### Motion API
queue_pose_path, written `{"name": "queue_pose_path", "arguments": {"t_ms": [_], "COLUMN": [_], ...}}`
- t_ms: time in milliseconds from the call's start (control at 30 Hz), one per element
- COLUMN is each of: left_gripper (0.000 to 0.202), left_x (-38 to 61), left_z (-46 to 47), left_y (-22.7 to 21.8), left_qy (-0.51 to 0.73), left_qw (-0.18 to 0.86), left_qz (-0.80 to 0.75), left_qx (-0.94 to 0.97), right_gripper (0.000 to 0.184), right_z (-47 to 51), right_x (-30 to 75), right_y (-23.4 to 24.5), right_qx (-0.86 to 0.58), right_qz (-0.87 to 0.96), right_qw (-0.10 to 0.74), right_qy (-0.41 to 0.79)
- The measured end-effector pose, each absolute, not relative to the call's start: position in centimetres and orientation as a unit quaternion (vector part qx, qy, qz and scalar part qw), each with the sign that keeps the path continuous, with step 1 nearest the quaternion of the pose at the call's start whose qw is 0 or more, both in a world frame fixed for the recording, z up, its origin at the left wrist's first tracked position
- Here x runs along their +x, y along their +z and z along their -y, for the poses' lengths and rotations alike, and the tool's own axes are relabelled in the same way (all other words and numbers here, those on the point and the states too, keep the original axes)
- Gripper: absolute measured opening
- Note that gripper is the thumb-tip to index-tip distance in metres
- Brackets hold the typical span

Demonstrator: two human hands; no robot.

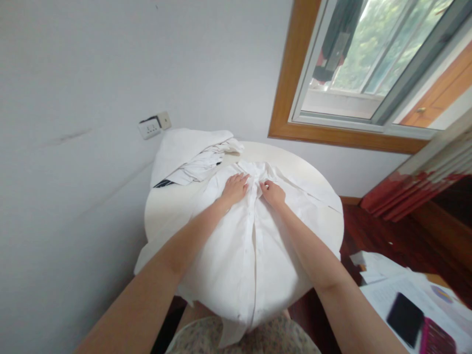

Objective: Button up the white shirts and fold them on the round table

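Observation:
A white button-up shirt (224,260) is spread front side up over a round white table (306,164), its collar toward the wall and its hem hanging over the near edge. The button strip runs down the middle, with a narrow gap along its lower part. My left hand (235,189) lies on the cloth left of the strip near the collar, fingers stretched out. Just right of the strip, my right hand (273,193) has its fingers curled together on the shirt's front edge. The exact grip of its fingertips is partly hidden.
Folded white clothes (193,155) are stacked at the table's back left, against the wall with a socket (150,129). At lower right lie papers (391,290), a black phone (405,318) and a pink-edged object (438,338). A curtain (416,182) hangs beside the wood-framed window (354,135).

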State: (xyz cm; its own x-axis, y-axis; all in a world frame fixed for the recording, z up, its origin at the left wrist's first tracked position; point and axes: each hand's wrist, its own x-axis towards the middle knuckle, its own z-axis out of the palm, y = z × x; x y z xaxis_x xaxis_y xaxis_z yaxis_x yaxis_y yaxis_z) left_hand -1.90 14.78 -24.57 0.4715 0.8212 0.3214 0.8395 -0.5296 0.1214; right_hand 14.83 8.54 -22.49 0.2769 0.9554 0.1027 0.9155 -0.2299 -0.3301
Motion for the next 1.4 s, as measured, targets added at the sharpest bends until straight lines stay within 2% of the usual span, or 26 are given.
{"name": "queue_pose_path", "arguments": {"t_ms": [233, 433, 567, 767, 900, 1133, 1300, 1400], "left_gripper": [0.056, 0.066, 0.068, 0.050, 0.054, 0.071, 0.070, 0.068], "left_x": [-4.0, -5.0, -5.1, -7.5, -9.5, -10.5, -10.7, -10.6], "left_z": [-13.3, -12.2, -11.7, -11.2, -11.6, -12.2, -12.0, -11.8], "left_y": [-24.9, -24.7, -24.5, -23.9, -24.3, -24.7, -24.8, -24.2], "left_qy": [-0.107, -0.096, -0.092, -0.108, -0.086, -0.076, -0.077, -0.063], "left_qw": [-0.019, -0.027, -0.032, 0.020, 0.014, -0.009, -0.002, 0.005], "left_qz": [0.551, 0.590, 0.596, 0.507, 0.532, 0.573, 0.569, 0.567], "left_qx": [-0.828, -0.801, -0.797, -0.855, -0.843, -0.816, -0.819, -0.821], "right_gripper": [0.042, 0.058, 0.064, 0.060, 0.060, 0.064, 0.061, 0.054], "right_z": [-10.1, -8.7, -8.2, -8.1, -7.9, -7.2, -6.6, -6.3], "right_x": [16.4, 15.3, 15.0, 17.3, 19.8, 24.6, 26.7, 26.5], "right_y": [-23.7, -24.4, -24.0, -23.4, -24.1, -25.3, -24.8, -24.5], "right_qx": [-0.670, -0.684, -0.690, -0.686, -0.718, -0.761, -0.778, -0.797], "right_qz": [0.724, 0.724, 0.720, 0.726, 0.695, 0.646, 0.625, 0.590], "right_qw": [0.164, 0.090, 0.074, 0.050, 0.034, 0.054, 0.063, 0.099], "right_qy": [0.002, 0.003, 0.009, 0.010, -0.008, -0.017, -0.017, -0.075]}}
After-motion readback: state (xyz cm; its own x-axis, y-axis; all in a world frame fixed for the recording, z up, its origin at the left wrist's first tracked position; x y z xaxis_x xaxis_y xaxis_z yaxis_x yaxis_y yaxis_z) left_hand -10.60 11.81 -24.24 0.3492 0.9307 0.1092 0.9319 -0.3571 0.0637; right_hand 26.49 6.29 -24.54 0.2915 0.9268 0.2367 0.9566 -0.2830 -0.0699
